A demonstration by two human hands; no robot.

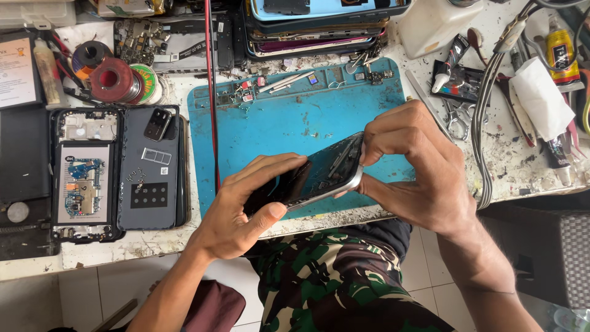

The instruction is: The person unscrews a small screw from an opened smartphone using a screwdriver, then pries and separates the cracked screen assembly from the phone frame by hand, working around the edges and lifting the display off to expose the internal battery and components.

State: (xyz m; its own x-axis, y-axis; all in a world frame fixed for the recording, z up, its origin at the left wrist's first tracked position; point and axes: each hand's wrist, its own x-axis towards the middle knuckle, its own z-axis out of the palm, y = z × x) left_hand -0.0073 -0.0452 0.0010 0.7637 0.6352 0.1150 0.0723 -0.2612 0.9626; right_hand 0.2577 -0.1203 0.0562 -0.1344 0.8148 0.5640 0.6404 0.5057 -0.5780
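I hold a dark smartphone (322,175) with a silver frame in both hands above the front edge of a blue work mat (276,123). My left hand (246,206) grips its lower left end, thumb on the near edge. My right hand (412,166) pinches the upper right end with its fingertips. The phone is tilted, its glossy face toward me. Whether the face is a screen or an open back, I cannot tell.
An opened phone body (83,175) and a grey back cover (150,169) lie at the left. Solder spools (114,80), stacked phones (313,27), small parts and screws on the mat's far edge, tweezers, glue tubes (562,52) and cables (485,123) crowd the bench.
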